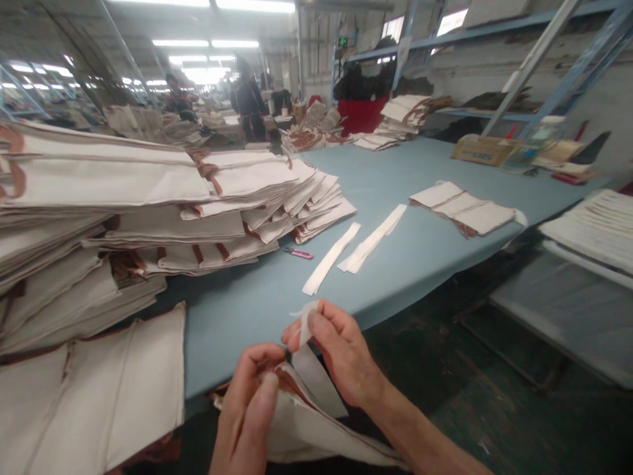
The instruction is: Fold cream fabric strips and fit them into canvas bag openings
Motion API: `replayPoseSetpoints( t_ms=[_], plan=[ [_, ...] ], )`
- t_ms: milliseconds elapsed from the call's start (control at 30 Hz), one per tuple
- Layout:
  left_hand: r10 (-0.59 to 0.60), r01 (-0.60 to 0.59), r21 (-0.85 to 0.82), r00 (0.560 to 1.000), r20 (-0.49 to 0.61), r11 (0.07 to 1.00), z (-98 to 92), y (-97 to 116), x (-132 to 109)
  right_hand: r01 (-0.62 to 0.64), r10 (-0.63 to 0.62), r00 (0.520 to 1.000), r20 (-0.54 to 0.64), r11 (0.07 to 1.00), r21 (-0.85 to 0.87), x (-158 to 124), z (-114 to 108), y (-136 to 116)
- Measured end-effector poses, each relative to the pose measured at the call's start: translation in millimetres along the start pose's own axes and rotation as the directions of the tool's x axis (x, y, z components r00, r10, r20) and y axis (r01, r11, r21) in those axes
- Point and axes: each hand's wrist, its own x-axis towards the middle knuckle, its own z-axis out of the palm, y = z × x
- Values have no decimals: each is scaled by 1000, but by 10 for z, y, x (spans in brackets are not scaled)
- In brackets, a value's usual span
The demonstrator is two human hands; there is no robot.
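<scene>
While left fingers pinch cream fabric, right fingers hold a white strip.

the only view looks from the person's head, above the near edge of the worktop, facing forward and down across it; left hand and right hand appear close, ceiling lights far beyond the worktop.
</scene>
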Motion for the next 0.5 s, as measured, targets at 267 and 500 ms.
replayPoseSetpoints(
  t_ms=[267, 500],
  plan=[
    [-106, 107, -109, 994, 16, 988, -48, -163, -29, -210, 211, 976, 44, 977, -37, -217, -285, 251],
    [-139, 114, 133, 969, 203, 985, -207, -192, -126, -319, 331, 940, 82, 938, -137, -369, -293, 371]
  ],
)
